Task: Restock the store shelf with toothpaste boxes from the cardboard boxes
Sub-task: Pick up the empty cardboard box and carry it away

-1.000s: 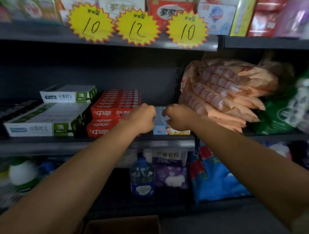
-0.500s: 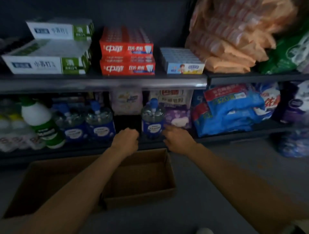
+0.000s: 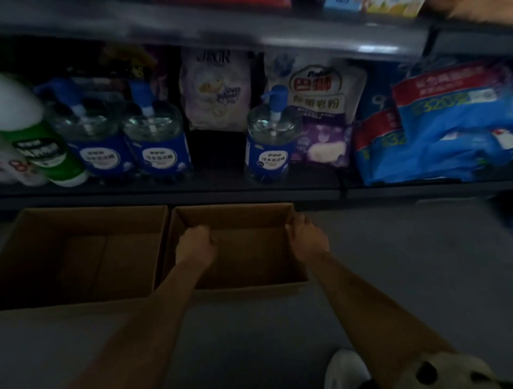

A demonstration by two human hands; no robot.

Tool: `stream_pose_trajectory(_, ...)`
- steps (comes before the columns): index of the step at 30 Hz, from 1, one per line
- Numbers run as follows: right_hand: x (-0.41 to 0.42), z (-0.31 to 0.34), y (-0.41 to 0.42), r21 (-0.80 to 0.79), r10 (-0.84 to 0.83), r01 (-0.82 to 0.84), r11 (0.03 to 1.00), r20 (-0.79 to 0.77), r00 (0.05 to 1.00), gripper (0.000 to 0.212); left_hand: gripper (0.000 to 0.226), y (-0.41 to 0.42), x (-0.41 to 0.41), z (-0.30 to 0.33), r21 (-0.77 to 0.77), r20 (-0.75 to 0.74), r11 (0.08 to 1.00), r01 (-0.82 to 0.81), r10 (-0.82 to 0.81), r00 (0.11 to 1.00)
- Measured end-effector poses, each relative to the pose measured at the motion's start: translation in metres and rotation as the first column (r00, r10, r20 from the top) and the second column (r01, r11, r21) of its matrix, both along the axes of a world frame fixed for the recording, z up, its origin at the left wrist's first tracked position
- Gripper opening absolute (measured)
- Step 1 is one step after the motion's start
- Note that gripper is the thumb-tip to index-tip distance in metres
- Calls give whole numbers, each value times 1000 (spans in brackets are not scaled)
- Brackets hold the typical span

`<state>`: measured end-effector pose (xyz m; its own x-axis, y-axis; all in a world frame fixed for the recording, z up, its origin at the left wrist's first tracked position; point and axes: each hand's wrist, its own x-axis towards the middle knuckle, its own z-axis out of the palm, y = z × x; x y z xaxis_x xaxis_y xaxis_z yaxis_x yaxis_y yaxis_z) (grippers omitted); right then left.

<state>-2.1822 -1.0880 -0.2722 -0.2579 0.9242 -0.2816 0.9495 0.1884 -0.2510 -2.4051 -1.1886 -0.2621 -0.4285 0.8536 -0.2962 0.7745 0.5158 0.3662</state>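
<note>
Two open brown cardboard boxes stand on the floor in front of the shelving, a left one (image 3: 83, 219) and a right one (image 3: 236, 213); no toothpaste shows inside either in the dim light. My left hand (image 3: 197, 244) is inside the right box near its left wall, fingers curled with nothing visible in them. My right hand (image 3: 306, 238) grips the rim of that box's right wall. The toothpaste shelf (image 3: 277, 33) runs along the top edge, where only slivers of red boxes (image 3: 236, 1) and a blue-and-yellow box (image 3: 361, 5) show.
The lower shelf holds pump bottles with blue labels (image 3: 269, 144), a green-and-white bottle (image 3: 41, 144), white and purple detergent bags (image 3: 216, 91) and blue packs (image 3: 444, 133). Grey floor lies to the right of the boxes. A white shoe (image 3: 347, 369) is at the bottom right.
Both hands came down from the blue box on the toothpaste shelf to the right cardboard box on the floor. My view tilted down, so the toothpaste shelf slid to the top edge.
</note>
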Motion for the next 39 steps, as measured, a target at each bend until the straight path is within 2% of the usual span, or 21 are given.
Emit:
stream_pose_trajectory(5,5,-31,4,-34,-73,74,997,35,997,38,42,12,6,-16,21,-16,1000,-15,15,1000)
stream_pose_trajectory(12,13,-42,4,-33,-48,51,998,81,996,44,40,10,2,-28,104,-32,995,-12,15,999)
stream_pose_trajectory(16,31,-40,10,-33,-77,80,996,84,993,39,37,11,-2,-30,194,-72,981,5,9,997)
stream_pose_trajectory(19,39,-36,15,-37,-75,81,996,122,990,43,47,14,-6,-31,204,-102,979,2,19,995)
stream_pose_trajectory(23,45,-36,17,-22,-87,89,996,84,993,40,61,15,-12,-39,156,19,984,-87,85,996)
stream_pose_trajectory(27,50,-39,17,-92,-201,192,977,-102,974,44,49,17,-16,-42,223,129,947,-232,207,970)
stream_pose_trajectory(31,53,-50,18,-184,-333,287,940,-317,888,48,47,18,-24,-47,34,269,921,-389,367,891)
stream_pose_trajectory(36,49,-59,20,-272,-465,378,885,-454,760,50,57,13,-31,-65,13,531,852,-523,437,726)
stream_pose_trajectory(39,49,-61,20,-299,-494,395,869,-477,727,58,60,11,-32,-71,-4,581,836,-548,448,680)
